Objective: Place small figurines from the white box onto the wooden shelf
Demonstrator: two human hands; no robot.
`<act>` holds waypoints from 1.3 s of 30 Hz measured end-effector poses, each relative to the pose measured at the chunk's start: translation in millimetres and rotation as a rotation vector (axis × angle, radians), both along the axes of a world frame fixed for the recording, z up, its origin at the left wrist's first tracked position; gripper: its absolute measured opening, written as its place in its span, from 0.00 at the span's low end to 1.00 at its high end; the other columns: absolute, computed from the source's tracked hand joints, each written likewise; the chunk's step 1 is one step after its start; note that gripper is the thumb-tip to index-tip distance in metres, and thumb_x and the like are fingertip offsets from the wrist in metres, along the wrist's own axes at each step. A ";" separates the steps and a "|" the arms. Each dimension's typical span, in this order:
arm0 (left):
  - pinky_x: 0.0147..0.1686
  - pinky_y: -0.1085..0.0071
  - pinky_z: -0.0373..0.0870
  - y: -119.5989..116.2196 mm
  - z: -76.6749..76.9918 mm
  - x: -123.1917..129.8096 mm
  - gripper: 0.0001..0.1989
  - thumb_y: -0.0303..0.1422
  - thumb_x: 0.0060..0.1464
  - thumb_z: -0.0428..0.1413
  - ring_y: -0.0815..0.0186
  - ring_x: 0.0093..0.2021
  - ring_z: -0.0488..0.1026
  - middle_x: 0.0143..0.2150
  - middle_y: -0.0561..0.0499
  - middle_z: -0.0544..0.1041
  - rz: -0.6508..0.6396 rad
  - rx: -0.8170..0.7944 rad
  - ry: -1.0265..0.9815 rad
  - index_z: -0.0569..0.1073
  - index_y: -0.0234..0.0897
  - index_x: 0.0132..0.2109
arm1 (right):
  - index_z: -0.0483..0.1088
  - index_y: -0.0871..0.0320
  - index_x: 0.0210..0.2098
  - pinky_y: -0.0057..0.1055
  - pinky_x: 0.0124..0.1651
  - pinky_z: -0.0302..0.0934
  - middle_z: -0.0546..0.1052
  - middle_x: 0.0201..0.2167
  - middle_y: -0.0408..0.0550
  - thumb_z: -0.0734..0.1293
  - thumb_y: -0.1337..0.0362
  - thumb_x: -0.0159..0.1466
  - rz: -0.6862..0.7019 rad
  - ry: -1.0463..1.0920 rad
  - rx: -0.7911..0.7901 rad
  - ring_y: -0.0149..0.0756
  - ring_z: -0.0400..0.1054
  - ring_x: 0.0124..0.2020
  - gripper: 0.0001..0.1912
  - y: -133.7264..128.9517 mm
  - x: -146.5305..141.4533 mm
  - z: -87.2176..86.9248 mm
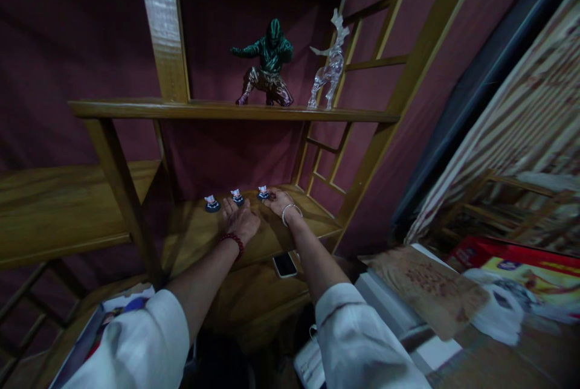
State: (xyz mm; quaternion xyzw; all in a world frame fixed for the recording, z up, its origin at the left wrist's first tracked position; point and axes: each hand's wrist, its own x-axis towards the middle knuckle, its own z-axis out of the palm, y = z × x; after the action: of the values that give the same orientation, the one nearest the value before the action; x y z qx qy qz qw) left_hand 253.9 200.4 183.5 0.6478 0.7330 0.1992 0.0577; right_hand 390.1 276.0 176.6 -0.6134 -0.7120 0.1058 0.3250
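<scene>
Three small white-and-dark cat-like figurines on round dark bases stand in a row on the lower shelf. The left figurine (pixel 211 202) is apart from both hands. My left hand (pixel 242 221), with a red bead bracelet, lies at the front of the middle figurine (pixel 236 196), its fingers spread and partly hiding the base; whether they touch it is unclear. My right hand (pixel 280 202), wearing a pale bracelet, has its fingertips closed at the right side of the right figurine (pixel 262 192).
A dark green ninja-like statue (pixel 270 66) and a clear deer figure (pixel 330 66) stand on the upper shelf (pixel 203 109). A phone (pixel 285 264) lies below my right forearm. Boxes and a plastic bag (pixel 498 310) are at right; an open box (pixel 81 340) is at lower left.
</scene>
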 end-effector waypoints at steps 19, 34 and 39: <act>0.54 0.59 0.46 -8.3 4.5 0.0 0.22 0.38 0.51 0.43 0.53 0.58 0.49 0.56 0.42 0.58 -0.025 0.084 0.060 0.62 0.42 0.54 | 0.70 0.55 0.41 0.31 0.44 0.61 0.75 0.35 0.44 0.68 0.60 0.51 0.005 0.037 0.006 0.33 0.68 0.38 0.17 4.1 1.4 -5.0; 0.54 0.58 0.45 -5.9 2.8 0.2 0.23 0.38 0.51 0.43 0.52 0.58 0.49 0.56 0.42 0.58 -0.044 0.077 0.059 0.62 0.43 0.55 | 0.70 0.55 0.40 0.28 0.43 0.61 0.75 0.36 0.43 0.67 0.61 0.51 0.007 -0.025 0.029 0.32 0.69 0.37 0.16 -0.2 -1.3 0.5; 0.55 0.59 0.45 -5.2 1.8 0.3 0.24 0.38 0.51 0.43 0.52 0.59 0.48 0.57 0.43 0.57 -0.036 0.077 0.051 0.61 0.43 0.56 | 0.69 0.55 0.41 0.27 0.42 0.61 0.75 0.36 0.44 0.67 0.61 0.51 0.001 -0.038 0.013 0.33 0.68 0.38 0.17 -0.7 -1.4 0.9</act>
State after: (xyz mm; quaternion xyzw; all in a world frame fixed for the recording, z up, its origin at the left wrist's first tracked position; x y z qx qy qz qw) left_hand 254.2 195.2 185.4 0.6676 0.7142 0.2097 0.0178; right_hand 388.8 275.3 177.5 -0.6128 -0.7189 0.0897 0.3155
